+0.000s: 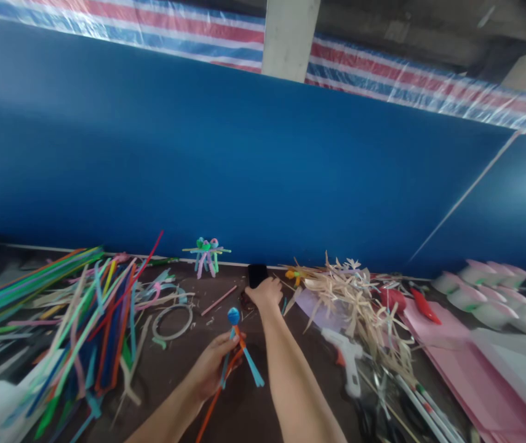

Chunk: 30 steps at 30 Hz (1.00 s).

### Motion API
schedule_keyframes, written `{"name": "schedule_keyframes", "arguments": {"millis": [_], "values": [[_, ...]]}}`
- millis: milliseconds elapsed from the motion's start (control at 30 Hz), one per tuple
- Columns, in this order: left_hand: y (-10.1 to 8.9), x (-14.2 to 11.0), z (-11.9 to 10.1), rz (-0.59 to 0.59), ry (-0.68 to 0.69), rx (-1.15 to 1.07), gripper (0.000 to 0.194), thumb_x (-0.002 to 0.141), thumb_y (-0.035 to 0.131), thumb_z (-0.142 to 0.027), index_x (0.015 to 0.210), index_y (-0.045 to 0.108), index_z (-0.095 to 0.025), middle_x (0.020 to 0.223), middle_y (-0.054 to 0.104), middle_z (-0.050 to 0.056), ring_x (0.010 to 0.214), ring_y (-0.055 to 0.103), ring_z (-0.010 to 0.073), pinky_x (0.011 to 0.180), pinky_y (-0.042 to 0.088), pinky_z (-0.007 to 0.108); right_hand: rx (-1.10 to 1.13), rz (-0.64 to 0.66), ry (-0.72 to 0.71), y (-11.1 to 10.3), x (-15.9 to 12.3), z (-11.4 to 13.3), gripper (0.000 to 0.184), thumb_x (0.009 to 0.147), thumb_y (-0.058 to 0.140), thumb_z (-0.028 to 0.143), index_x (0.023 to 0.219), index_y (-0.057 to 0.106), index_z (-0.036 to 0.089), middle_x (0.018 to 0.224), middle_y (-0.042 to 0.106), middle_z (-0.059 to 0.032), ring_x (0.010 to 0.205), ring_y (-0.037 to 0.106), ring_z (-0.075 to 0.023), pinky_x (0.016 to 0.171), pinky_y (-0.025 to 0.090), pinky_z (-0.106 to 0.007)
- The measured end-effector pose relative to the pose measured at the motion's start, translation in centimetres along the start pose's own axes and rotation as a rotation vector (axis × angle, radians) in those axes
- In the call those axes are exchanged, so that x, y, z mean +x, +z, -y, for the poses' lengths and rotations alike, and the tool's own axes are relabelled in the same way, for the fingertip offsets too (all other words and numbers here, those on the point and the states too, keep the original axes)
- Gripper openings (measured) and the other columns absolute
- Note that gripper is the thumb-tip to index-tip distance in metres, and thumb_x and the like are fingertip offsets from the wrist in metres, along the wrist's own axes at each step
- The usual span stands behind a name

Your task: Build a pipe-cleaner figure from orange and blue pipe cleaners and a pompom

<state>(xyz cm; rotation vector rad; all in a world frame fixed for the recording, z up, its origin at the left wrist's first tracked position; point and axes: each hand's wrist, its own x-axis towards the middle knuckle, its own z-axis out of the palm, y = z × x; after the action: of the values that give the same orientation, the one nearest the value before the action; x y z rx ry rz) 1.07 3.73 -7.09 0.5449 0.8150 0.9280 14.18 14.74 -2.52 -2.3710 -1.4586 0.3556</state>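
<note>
My left hand [216, 363] is closed around a small figure of blue and orange strips [233, 317]. Its round blue head points up, light blue strips hang below, and a long orange strip trails toward the near edge. Farther forward, my right hand [266, 291] reaches out over the brown tabletop [226, 280], fingers apart and pointing down. Just beyond it lies a black rectangular object [257, 275]. Something dark shows by the right thumb, too blurred to name. Against the blue wall stand several little finished figures [206, 255] in pink, green and blue.
Many coloured strips [101, 326] are heaped at left, beside a ring of clear tape [173, 322]. A pink stick [219, 301] lies mid-table. At right are dried straw pieces [346, 289], a white glue gun [346, 360], pink sheets [470, 369] and pink-white cups [488, 295].
</note>
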Motion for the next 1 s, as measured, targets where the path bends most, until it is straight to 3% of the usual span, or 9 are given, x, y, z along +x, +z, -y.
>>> {"name": "schedule_keyframes", "arguments": {"millis": [200,400,500,633,767,1000], "values": [[0.0,-0.2,-0.1,0.042,0.002,-0.031,0.019,0.06,0.072,-0.025,0.073,0.064,-0.014,0.057,0.06,-0.002,0.049,0.056,0.0079,0.054,0.047,0.02,0.012,0.03,0.018,0.1,0.8,-0.2,0.084,0.047,0.065,0.05,0.113,0.043,0.004,0.113,0.043,-0.0234,0.107,0.041,-0.0351,0.079,0.04,-0.043],[0.3,-0.3,-0.2,0.031,-0.001,-0.022,0.02,0.059,0.073,-0.025,0.072,0.064,-0.014,0.057,0.06,-0.002,0.049,0.055,0.0078,0.053,0.048,0.02,0.074,-0.031,-0.032,0.1,0.4,-0.9,0.078,0.049,0.065,0.043,0.112,0.04,0.005,0.109,0.043,-0.0213,0.1,0.048,-0.0333,0.078,0.041,-0.039],[0.6,-0.3,-0.3,0.019,0.005,-0.015,0.019,0.058,0.073,-0.024,0.072,0.065,-0.013,0.056,0.059,-0.002,0.048,0.054,0.0075,0.051,0.048,0.019,0.135,-0.097,-0.091,0.2,-0.1,-1.8,0.076,0.054,0.063,0.041,0.116,0.035,0.008,0.107,0.043,-0.0181,0.098,0.05,-0.0306,0.079,0.041,-0.037],[0.7,-0.4,-0.5,-0.013,-0.01,-0.026,0.016,0.06,0.072,-0.021,0.072,0.064,-0.013,0.058,0.06,-0.001,0.049,0.055,0.0078,0.051,0.048,0.02,0.251,-0.256,-0.16,0.4,0.3,-2.2,0.083,0.062,0.057,0.04,0.127,0.016,0.009,0.112,0.038,-0.0166,0.101,0.047,-0.0281,0.083,0.039,-0.035],[0.4,-0.2,-0.3,-0.015,-0.016,-0.046,0.014,0.062,0.07,-0.019,0.073,0.064,-0.013,0.059,0.061,-0.001,0.05,0.056,0.0085,0.052,0.048,0.02,0.498,-0.476,-0.186,0.5,2.5,-1.4,0.086,0.057,0.062,0.032,0.127,0.018,0.007,0.11,0.037,-0.0183,0.103,0.043,-0.0321,0.087,0.035,-0.039],[0.1,0.0,0.0,-0.013,-0.034,-0.062,0.018,0.06,0.072,-0.022,0.073,0.064,-0.013,0.059,0.061,-0.001,0.052,0.057,0.0092,0.055,0.049,0.022,0.613,-0.517,-0.121,2.2,4.7,-0.1,0.076,0.059,0.06,0.025,0.122,0.023,0.005,0.111,0.035,-0.021,0.101,0.041,-0.0327,0.088,0.033,-0.041]]}}
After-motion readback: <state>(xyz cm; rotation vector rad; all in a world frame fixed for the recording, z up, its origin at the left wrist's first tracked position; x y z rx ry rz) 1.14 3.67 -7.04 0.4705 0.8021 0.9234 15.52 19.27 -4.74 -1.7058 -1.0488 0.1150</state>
